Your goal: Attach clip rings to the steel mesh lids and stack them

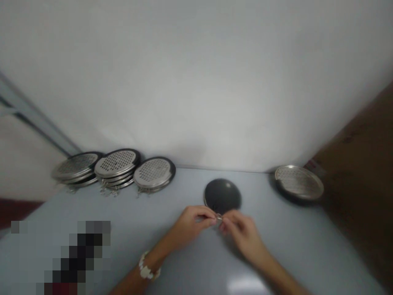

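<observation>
Nearest, on the pale tabletop (190,282): left wrist with white beaded bracelet (147,270); both forearms entering from the lower edge and converging toward the middle.

Just beyond: left hand (192,225) and right hand (242,234), fingertips meeting, both pinched on one small metal ring (218,217). Too small and blurred to tell more of its form. Held midway between the two hands, no nearer one than the other; resting on the tabletop or just above it, cannot tell which.

Directly past the fingertips, straight ahead and almost touching the ring: dark round disc (222,196), lying flat, circular, so without a long axis; equally near to either hand.

Farther left, along the wall: three stacks of perforated metal discs (116,164), side by side, rims overlapping, well apart from the hands.

Farther right, toward the tabletop's far corner: single perforated metal disc (299,182), flat, also well apart.

Behind everything: plain white wall (196,82).
</observation>
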Demonstrator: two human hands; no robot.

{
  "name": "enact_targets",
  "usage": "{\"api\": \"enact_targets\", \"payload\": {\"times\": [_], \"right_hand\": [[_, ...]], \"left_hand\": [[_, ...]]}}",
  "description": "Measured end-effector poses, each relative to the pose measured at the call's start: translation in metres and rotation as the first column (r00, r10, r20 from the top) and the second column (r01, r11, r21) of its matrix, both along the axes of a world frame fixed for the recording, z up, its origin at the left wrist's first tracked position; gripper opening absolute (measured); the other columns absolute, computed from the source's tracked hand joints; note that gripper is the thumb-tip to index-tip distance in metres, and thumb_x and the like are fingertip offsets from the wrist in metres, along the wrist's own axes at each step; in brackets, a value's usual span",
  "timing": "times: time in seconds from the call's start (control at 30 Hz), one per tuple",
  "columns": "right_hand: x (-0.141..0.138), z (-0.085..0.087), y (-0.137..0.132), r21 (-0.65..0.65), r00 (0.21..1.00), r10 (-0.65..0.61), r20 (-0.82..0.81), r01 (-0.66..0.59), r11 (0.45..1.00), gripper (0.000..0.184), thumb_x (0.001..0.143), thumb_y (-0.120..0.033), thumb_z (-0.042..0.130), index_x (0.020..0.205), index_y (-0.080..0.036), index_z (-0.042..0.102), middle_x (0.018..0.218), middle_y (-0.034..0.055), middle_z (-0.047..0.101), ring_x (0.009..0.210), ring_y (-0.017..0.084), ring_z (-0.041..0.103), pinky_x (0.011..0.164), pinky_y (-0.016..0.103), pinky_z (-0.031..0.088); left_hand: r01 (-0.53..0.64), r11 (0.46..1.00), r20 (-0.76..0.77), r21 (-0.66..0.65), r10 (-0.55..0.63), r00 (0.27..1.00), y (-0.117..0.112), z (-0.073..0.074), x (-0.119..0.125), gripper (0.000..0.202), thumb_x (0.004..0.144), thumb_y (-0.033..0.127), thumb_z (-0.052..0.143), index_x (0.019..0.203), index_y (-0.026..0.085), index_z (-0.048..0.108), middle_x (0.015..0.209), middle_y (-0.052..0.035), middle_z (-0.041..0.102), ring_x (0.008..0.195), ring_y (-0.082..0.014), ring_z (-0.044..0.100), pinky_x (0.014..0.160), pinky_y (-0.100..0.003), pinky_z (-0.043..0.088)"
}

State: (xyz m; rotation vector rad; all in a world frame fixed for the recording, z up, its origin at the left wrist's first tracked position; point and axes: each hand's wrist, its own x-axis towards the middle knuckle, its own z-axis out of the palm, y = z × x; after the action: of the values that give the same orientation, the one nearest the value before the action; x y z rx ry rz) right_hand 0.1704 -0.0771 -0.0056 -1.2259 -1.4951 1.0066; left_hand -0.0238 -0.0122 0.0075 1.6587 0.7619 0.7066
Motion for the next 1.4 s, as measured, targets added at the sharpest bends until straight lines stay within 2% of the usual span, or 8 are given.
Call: {"api": "enact_targets", "payload": {"times": [0.13,0.27,0.5,0.63,0.83,1.07,1.23,1.4], "right_hand": [[0.0,-0.001,0.002,-0.096,0.986,0.026,-0.163,-0.042,0.994,0.037,0.096,-0.049,0.055,0.078,-0.017,0.064,0.068,0.0047,0.069,0.059,0.015,0.062,0.06,0.025,0.049],[-0.002,-0.006,-0.005,-0.039,0.999,0.038,-0.019,-0.039,0.998,0.035,0.098,-0.044,0.053,0.082,-0.017,0.068,0.073,0.0061,0.07,0.068,0.016,0.064,0.064,0.024,0.049],[-0.002,0.002,-0.005,-0.051,0.984,0.035,-0.172,-0.045,0.998,0.035,0.096,-0.044,0.058,0.076,-0.018,0.068,0.07,0.0042,0.069,0.064,0.014,0.063,0.064,0.023,0.049],[-0.002,0.003,-0.002,-0.111,0.956,0.066,-0.285,-0.102,0.989,0.033,0.095,-0.046,0.059,0.08,-0.018,0.066,0.07,0.0036,0.07,0.062,0.013,0.063,0.062,0.023,0.05],[-0.004,-0.006,-0.005,-0.022,0.999,0.03,-0.019,-0.031,0.999,0.03,0.099,-0.038,0.052,0.082,-0.018,0.066,0.073,0.0036,0.069,0.067,0.015,0.064,0.066,0.023,0.049],[-0.001,-0.015,-0.007,0.19,0.964,0.052,0.261,-0.104,0.976,0.022,0.099,-0.024,0.049,0.108,-0.022,0.069,0.094,0.0068,0.073,0.089,0.02,0.067,0.084,0.03,0.051],[0.001,-0.015,-0.002,0.086,0.972,0.014,0.235,-0.035,0.996,0.023,0.1,-0.028,0.048,0.1,-0.021,0.07,0.089,0.0061,0.072,0.084,0.02,0.067,0.079,0.029,0.05],[0.004,-0.009,0.005,-0.055,0.994,-0.049,0.093,0.054,0.997,0.031,0.099,-0.04,0.051,0.086,-0.019,0.069,0.078,0.0051,0.071,0.069,0.017,0.064,0.065,0.026,0.049]], "left_hand": [[-0.024,0.998,0.032,-0.058,0.026,0.999,0.001,0.0,0.0,0.017,0.084,0.028,0.072,0.088,0.014,0.079,0.095,-0.0102,0.078,0.09,-0.0208,0.071,0.083,-0.03,0.054],[-0.069,0.997,0.027,-0.017,0.07,0.997,-0.003,0.001,0.002,0.014,0.082,0.027,0.074,0.08,0.014,0.077,0.087,-0.0085,0.076,0.085,-0.0188,0.07,0.082,-0.029,0.053],[0.192,0.935,0.242,-0.298,-0.121,0.963,-0.001,0.0,-0.004,0.02,0.074,0.032,0.083,0.079,0.015,0.075,0.1,-0.009,0.075,0.095,-0.0199,0.069,0.088,-0.033,0.053],[0.196,0.918,0.252,-0.344,-0.111,0.961,0.002,-0.004,-0.006,0.019,0.075,0.032,0.082,0.08,0.015,0.075,0.095,-0.0081,0.076,0.089,-0.0183,0.069,0.084,-0.032,0.053],[0.052,0.987,0.044,-0.149,-0.046,0.998,-0.002,0.003,0.0,0.013,0.077,0.026,0.078,0.073,0.015,0.075,0.086,-0.0067,0.075,0.084,-0.0179,0.068,0.082,-0.028,0.051],[-0.093,0.995,-0.253,0.028,0.097,0.963,-0.008,0.001,0.006,0.018,0.086,0.03,0.064,0.078,0.016,0.072,0.078,-0.0022,0.074,0.075,-0.016,0.064,0.072,-0.025,0.047],[-0.077,0.984,-0.283,0.16,0.121,0.952,-0.009,0.003,0.007,0.022,0.091,0.031,0.059,0.08,0.017,0.071,0.084,-0.0036,0.073,0.08,-0.0171,0.065,0.077,-0.026,0.048],[0.039,0.981,-0.16,0.193,-0.007,0.987,-0.008,0.008,0.003,0.014,0.091,0.023,0.061,0.091,0.019,0.074,0.106,-0.0061,0.073,0.1,-0.0175,0.066,0.093,-0.027,0.047]]}}
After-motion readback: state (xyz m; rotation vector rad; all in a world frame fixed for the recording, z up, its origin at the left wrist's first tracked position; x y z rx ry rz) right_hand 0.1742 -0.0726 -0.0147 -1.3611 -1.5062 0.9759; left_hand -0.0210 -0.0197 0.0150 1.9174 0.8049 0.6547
